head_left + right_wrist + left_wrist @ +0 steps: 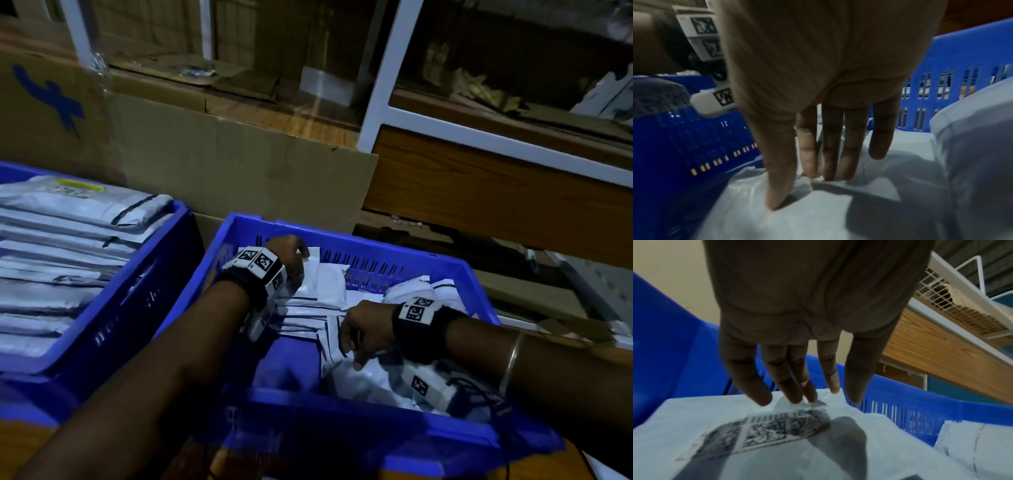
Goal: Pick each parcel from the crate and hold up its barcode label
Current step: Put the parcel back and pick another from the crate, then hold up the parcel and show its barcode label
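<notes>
While both hands reach into the slotted blue plastic crate, the left hand lays straight fingers, grip open, on a flat white poly parcel by the far wall, its barcode label upward; the right hand presses crinkled white parcels mid-crate, fingers extended.

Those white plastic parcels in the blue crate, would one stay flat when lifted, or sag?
Probably sag: the parcel under the left hand is thin, creased film. Likely light, since the parcels lie flat. Perhaps slippery: the film under the right hand looks glossy.
</notes>
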{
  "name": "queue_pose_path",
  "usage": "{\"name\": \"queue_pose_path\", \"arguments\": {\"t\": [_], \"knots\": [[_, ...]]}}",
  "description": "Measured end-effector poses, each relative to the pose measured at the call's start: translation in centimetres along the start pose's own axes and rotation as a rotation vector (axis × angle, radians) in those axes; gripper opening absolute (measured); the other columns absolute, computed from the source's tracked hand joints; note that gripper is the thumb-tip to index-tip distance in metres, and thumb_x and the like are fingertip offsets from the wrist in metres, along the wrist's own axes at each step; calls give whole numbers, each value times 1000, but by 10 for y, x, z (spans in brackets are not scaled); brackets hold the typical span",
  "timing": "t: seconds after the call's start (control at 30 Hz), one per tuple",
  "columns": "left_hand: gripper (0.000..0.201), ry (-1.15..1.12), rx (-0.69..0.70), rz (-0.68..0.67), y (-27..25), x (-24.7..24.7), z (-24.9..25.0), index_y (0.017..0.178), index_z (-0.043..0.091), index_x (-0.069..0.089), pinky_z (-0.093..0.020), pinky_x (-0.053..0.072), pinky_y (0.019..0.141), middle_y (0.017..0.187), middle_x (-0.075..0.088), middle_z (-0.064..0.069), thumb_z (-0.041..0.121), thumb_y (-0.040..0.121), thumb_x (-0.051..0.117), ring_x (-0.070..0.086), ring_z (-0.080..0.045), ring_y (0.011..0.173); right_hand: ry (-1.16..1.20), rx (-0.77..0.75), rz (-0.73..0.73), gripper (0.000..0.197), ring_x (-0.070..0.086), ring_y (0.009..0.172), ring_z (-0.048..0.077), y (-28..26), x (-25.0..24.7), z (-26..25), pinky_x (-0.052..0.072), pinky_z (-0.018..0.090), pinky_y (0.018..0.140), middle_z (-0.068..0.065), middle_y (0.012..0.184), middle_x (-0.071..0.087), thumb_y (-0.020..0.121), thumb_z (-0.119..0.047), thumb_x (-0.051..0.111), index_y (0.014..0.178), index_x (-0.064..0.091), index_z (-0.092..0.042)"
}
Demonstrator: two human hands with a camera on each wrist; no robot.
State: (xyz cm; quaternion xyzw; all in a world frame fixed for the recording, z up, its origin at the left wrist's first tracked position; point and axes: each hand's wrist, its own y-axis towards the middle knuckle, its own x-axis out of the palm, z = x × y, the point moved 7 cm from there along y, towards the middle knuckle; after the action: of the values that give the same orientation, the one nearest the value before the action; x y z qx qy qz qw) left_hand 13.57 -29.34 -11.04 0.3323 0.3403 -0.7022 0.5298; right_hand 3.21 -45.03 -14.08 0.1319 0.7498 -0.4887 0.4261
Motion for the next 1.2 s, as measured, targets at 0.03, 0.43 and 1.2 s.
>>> {"name": "queue_pose_path", "arguments": {"t": [0.03,0.43,1.2], "knots": [[27,-8,7,10,0,-1,1,110,14,66,-21,41,76,114,68,-9,15,83,71,63,-23,103,2,3,-8,35,65,86,16,1,1,-1,46,20,74,3,97,73,73,-27,85,103,74,-14],[22,-136,42,40,-8,-1,14,107,13,69,-21,38,69,95,68,-7,22,87,68,63,-21,93,59,17,20,26,51,75,12,-3,-7,10,41,20,69,-6,78,58,82,-26,78,74,53,-27],[51,-516,50,27,-20,-11,30,70,8,60,-23,36,44,62,58,-9,44,99,41,50,-20,46,1030,-67,971,5,69,75,17,-80,-126,73,55,27,59,1,78,72,92,-4,63,92,65,-8]]}}
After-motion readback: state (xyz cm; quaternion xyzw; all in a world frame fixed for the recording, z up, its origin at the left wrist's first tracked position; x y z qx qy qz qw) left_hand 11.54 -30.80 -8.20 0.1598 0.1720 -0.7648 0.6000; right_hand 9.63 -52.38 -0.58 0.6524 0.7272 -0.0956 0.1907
